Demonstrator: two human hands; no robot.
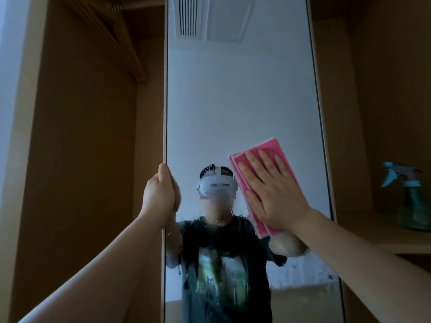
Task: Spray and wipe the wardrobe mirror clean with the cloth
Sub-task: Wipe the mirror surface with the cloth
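2 hands are at the mirror: the left hand is closed around its left edge, and the right hand presses a folded pink cloth flat against the glass with fingers spread. Droplets cover the lower glass, and the spray bottle stands on a shelf to the right, well apart from both hands.

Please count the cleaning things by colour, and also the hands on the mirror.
Pink: 1, the cloth
Green and blue: 1, the spray bottle
Hands on the mirror: 2, left hand and right hand
Total: 4
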